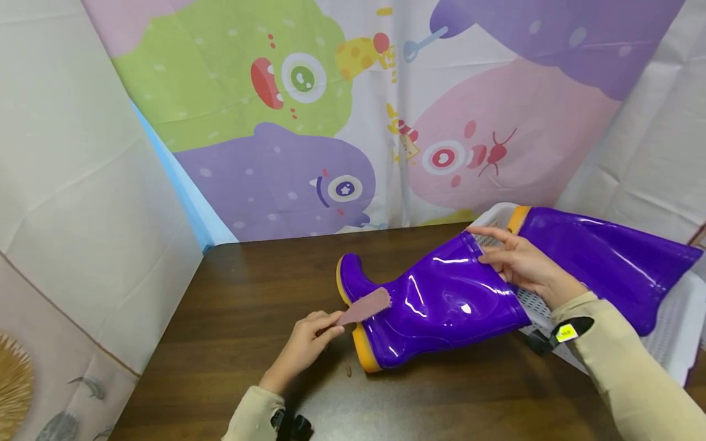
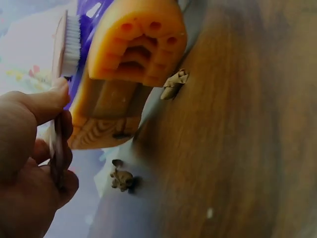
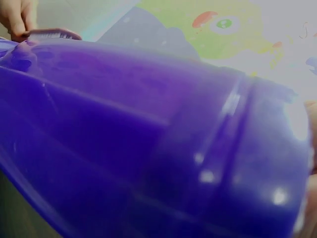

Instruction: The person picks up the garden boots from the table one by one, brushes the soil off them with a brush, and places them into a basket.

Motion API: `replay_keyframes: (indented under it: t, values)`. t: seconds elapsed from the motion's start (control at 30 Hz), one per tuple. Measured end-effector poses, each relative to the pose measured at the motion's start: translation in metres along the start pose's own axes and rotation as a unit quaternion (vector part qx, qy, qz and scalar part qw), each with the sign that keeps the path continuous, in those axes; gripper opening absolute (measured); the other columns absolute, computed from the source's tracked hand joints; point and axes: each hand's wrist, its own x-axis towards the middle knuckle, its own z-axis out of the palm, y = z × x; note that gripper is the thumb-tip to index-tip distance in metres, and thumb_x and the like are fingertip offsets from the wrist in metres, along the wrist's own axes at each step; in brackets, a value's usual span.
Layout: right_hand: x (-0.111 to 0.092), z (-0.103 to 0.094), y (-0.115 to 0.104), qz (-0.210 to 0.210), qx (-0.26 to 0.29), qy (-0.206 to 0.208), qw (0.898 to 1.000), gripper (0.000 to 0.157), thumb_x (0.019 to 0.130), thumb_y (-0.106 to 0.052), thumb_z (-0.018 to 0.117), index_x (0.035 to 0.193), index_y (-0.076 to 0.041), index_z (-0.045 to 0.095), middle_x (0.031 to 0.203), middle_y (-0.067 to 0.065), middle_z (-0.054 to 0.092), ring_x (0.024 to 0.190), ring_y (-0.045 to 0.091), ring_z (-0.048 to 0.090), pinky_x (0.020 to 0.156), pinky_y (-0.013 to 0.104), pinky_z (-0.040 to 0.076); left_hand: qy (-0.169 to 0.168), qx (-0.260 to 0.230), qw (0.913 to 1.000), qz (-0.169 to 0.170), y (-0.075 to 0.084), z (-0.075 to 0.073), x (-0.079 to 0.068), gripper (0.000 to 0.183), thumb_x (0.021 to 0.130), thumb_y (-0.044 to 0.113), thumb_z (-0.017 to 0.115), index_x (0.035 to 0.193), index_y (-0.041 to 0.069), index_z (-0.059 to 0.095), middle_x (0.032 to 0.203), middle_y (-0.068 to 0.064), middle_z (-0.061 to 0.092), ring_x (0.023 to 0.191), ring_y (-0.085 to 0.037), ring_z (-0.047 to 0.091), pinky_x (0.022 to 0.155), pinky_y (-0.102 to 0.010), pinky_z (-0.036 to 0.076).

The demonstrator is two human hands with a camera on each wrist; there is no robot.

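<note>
A purple rain boot [image 1: 452,300] with an orange sole [image 2: 171,20] lies tilted over the table, toe to the left. My right hand [image 1: 521,266] holds it by the rim of its shaft, fingers at the upper edge of the opening. In my left hand [image 1: 306,343] is a pink-brown brush [image 1: 366,306], gripped by its handle, thumb along it. The brush head overlaps the boot near the ankle; in the left wrist view its white bristles [image 2: 73,42] face the purple upper. The right wrist view is mostly filled by the boot shaft [image 3: 148,129].
Another purple boot [image 1: 595,257] lies in a white perforated basket [image 1: 689,318] at the right. Brown clumps [image 2: 121,179] of dirt sit on the wooden table [image 1: 220,343] near the sole. A cartoon-printed cloth [image 1: 231,122] hangs behind the table.
</note>
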Motion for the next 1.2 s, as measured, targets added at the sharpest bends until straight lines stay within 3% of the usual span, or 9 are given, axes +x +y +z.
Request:
replay_keyframes:
  t: [0.07, 0.17, 0.27, 0.43, 0.5, 0.63, 0.77, 0.97, 1.2]
  values:
    - [0.000, 0.000, 0.000, 0.000, 0.001, -0.002, 1.000, 0.052, 0.089, 0.011, 0.047, 0.133, -0.016, 0.045, 0.109, 0.007, 0.062, 0.066, 0.014, 0.060, 0.060, 0.035, 0.053, -0.008, -0.043, 0.9985, -0.033, -0.002, 0.000, -0.001, 0.025, 0.085, 0.013, 0.064, 0.109, 0.007, 0.068, 0.075, 0.003, 0.056, 0.060, -0.006, 0.047, 0.051, -0.022, 0.042]
    - [0.000, 0.000, -0.001, 0.001, 0.001, -0.001, 1.000, 0.053, 0.088, 0.011, 0.048, 0.134, -0.015, 0.043, 0.109, 0.007, 0.061, 0.067, 0.015, 0.061, 0.060, 0.035, 0.053, -0.029, -0.079, 0.9942, -0.067, 0.009, -0.008, 0.001, 0.024, 0.085, 0.006, 0.063, 0.107, -0.002, 0.066, 0.071, -0.004, 0.055, 0.056, -0.011, 0.050, 0.048, -0.022, 0.040]
    - [0.000, 0.001, 0.000, 0.000, 0.002, -0.001, 1.000, 0.052, 0.088, 0.011, 0.047, 0.133, -0.015, 0.044, 0.107, 0.007, 0.062, 0.064, 0.014, 0.059, 0.058, 0.034, 0.053, -0.047, -0.079, 0.9913, -0.094, 0.019, -0.019, 0.004, 0.024, 0.084, 0.002, 0.063, 0.106, -0.008, 0.065, 0.080, -0.014, 0.063, 0.067, -0.018, 0.057, 0.058, -0.024, 0.045]
    - [0.001, 0.002, 0.000, 0.001, -0.008, 0.004, 1.000, 0.051, 0.089, 0.010, 0.048, 0.132, -0.017, 0.045, 0.100, 0.005, 0.061, 0.057, 0.010, 0.053, 0.053, 0.028, 0.051, -0.043, -0.076, 0.9887, -0.122, -0.006, -0.026, -0.002, 0.027, 0.083, 0.008, 0.067, 0.107, -0.003, 0.067, 0.104, -0.017, 0.065, 0.096, -0.024, 0.060, 0.081, -0.031, 0.047]
    - [0.000, 0.002, 0.000, 0.003, -0.014, 0.008, 1.000, 0.051, 0.089, 0.009, 0.049, 0.132, -0.017, 0.045, 0.097, 0.004, 0.060, 0.054, 0.009, 0.049, 0.051, 0.026, 0.050, -0.034, -0.068, 0.9883, -0.133, -0.021, -0.029, -0.006, 0.028, 0.083, 0.012, 0.067, 0.107, -0.001, 0.067, 0.106, -0.015, 0.065, 0.099, -0.025, 0.060, 0.083, -0.033, 0.047]
    - [0.000, 0.002, 0.000, 0.002, -0.017, 0.009, 1.000, 0.050, 0.089, 0.008, 0.049, 0.133, -0.016, 0.044, 0.094, 0.003, 0.060, 0.053, 0.009, 0.048, 0.050, 0.025, 0.049, -0.009, -0.053, 0.9834, -0.173, -0.033, -0.044, -0.012, 0.029, 0.082, 0.013, 0.068, 0.107, -0.002, 0.067, 0.107, -0.017, 0.064, 0.100, -0.026, 0.059, 0.085, -0.035, 0.046]
    - [0.001, 0.003, 0.000, -0.002, -0.017, 0.007, 1.000, 0.051, 0.089, 0.009, 0.049, 0.133, -0.015, 0.044, 0.092, 0.003, 0.060, 0.052, 0.009, 0.047, 0.049, 0.025, 0.049, 0.024, -0.045, 0.9736, -0.222, -0.042, -0.064, -0.019, 0.028, 0.082, 0.013, 0.068, 0.107, -0.001, 0.067, 0.106, -0.016, 0.064, 0.098, -0.023, 0.059, 0.084, -0.034, 0.045]
    - [0.002, 0.004, 0.000, -0.003, -0.020, 0.009, 1.000, 0.050, 0.089, 0.009, 0.049, 0.132, -0.016, 0.045, 0.080, 0.000, 0.054, 0.049, 0.007, 0.041, 0.045, 0.021, 0.043, 0.075, -0.016, 0.9565, -0.282, -0.055, -0.091, -0.032, 0.031, 0.084, 0.011, 0.066, 0.112, -0.002, 0.064, 0.108, -0.018, 0.063, 0.104, -0.027, 0.056, 0.087, -0.042, 0.043]
    - [0.003, 0.003, -0.001, -0.004, -0.017, 0.004, 1.000, 0.050, 0.088, 0.008, 0.050, 0.132, -0.016, 0.046, 0.086, 0.002, 0.056, 0.049, 0.007, 0.042, 0.045, 0.021, 0.044, 0.115, -0.016, 0.9398, -0.322, -0.061, -0.106, -0.037, 0.032, 0.086, 0.013, 0.064, 0.114, -0.003, 0.063, 0.110, -0.019, 0.062, 0.100, -0.025, 0.054, 0.085, -0.038, 0.040]
